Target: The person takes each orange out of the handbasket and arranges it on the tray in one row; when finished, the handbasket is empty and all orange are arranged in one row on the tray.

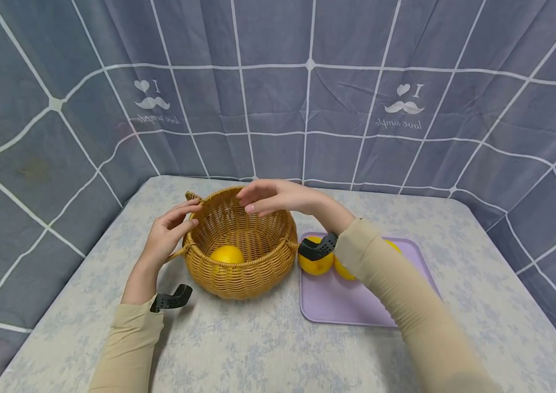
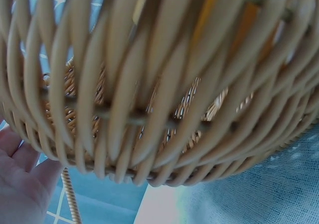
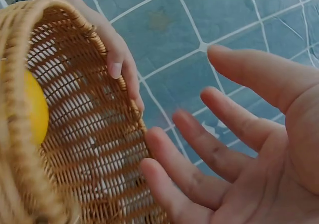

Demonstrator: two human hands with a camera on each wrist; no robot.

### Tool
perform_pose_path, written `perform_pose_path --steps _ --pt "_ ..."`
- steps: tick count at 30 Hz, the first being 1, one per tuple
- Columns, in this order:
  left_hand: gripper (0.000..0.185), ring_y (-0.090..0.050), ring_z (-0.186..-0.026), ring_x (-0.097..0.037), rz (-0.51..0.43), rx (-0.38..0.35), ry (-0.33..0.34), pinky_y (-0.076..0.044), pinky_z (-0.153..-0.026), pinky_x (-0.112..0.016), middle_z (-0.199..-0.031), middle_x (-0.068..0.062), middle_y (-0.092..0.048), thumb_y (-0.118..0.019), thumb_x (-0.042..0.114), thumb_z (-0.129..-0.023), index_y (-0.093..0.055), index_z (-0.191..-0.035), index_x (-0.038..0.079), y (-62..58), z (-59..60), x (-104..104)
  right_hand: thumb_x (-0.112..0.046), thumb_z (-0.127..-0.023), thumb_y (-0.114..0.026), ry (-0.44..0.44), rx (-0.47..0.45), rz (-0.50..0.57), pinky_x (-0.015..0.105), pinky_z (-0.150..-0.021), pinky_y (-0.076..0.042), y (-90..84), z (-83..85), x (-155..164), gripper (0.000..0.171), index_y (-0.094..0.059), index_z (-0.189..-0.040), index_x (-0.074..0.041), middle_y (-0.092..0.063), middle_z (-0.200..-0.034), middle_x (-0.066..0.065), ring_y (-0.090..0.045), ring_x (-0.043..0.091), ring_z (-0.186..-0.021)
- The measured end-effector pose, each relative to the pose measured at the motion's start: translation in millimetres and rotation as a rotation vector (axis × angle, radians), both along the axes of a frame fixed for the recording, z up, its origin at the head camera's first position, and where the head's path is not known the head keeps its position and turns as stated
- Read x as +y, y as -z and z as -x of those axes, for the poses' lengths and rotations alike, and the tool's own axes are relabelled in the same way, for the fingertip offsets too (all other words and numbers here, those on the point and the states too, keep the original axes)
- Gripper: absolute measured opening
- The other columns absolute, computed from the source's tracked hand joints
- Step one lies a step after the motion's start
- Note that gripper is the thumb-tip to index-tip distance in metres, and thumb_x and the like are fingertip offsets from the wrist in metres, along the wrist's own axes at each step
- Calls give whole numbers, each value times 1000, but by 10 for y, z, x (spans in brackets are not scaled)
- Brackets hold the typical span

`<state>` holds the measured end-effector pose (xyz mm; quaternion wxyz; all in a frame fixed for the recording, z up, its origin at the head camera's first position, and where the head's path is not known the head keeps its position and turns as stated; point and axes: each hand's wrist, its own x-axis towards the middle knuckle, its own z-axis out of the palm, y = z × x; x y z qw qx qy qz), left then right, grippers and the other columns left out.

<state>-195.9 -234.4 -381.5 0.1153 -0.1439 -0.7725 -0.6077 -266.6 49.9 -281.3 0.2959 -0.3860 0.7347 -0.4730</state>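
A round wicker basket stands on the table with one yellow citrus fruit inside it. My left hand rests against the basket's left rim, fingers fairly straight along the weave; the right wrist view shows those fingers lying on the rim. Above the basket's far rim my right hand hovers, fingers spread and holding nothing. Its bare palm faces the basket and the fruit. The left wrist view is filled by the basket wall, with my left palm at its edge.
A lilac tray lies right of the basket with three more yellow fruits at its far end, partly hidden by my right forearm. A pale patterned cloth covers the table. Grey checked curtains close in the back and sides.
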Motion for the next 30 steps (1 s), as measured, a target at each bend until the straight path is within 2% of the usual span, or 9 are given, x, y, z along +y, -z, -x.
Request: perform_pose_path --steps 7,13,17,22,27,30 --pt "36 -24 -139 -22 -23 -6 -1 -23 -113 -46 -143 -11 -42 -60 14 -93 -57 -124 -5 6 9 -8 -17 -91 -61 -147 12 -78 34 -91 -51 -75 73 -297 48 -46 -135 -5 -51 -132 8 -52 17 -116" --pt "37 -23 -139 -22 -12 -14 -5 -22 -114 -45 -143 -10 -43 -60 17 -93 -57 -124 -4 2 16 -7 -19 -88 -65 -232 -19 -162 32 -91 -51 -52 156 -483 51 -48 -135 -10 -49 -134 4 -47 19 -122" --pt "37 -24 -139 -22 -10 -16 -5 -22 -114 -42 -142 -9 -43 -61 17 -93 -58 -124 -3 -3 21 -5 -15 -87 -66 -280 -92 -185 37 -95 -48 2 222 -576 53 -47 -136 -8 -45 -137 7 -42 26 -126" --pt "37 -26 -138 -21 -26 -16 0 -23 -114 -43 -141 -8 -44 -61 16 -93 -58 -124 -3 -1 20 -13 -7 -87 -64 -311 -216 -167 47 -100 -43 107 287 -673 53 -46 -137 -5 -40 -141 11 -45 28 -123" --pt "36 -27 -138 -21 -42 -11 10 -23 -113 -46 -141 -9 -44 -61 15 -93 -58 -123 -4 12 21 -21 -4 -87 -63 -304 -291 -160 45 -99 -45 248 316 -748 54 -46 -137 -6 -38 -143 11 -45 22 -123" --pt "36 -26 -138 -21 -33 -6 12 -22 -114 -46 -142 -9 -44 -60 14 -93 -57 -124 -4 16 26 -20 -2 -86 -63 -307 -342 -173 47 -101 -43 317 314 -773 55 -45 -138 -6 -34 -146 12 -40 25 -128"
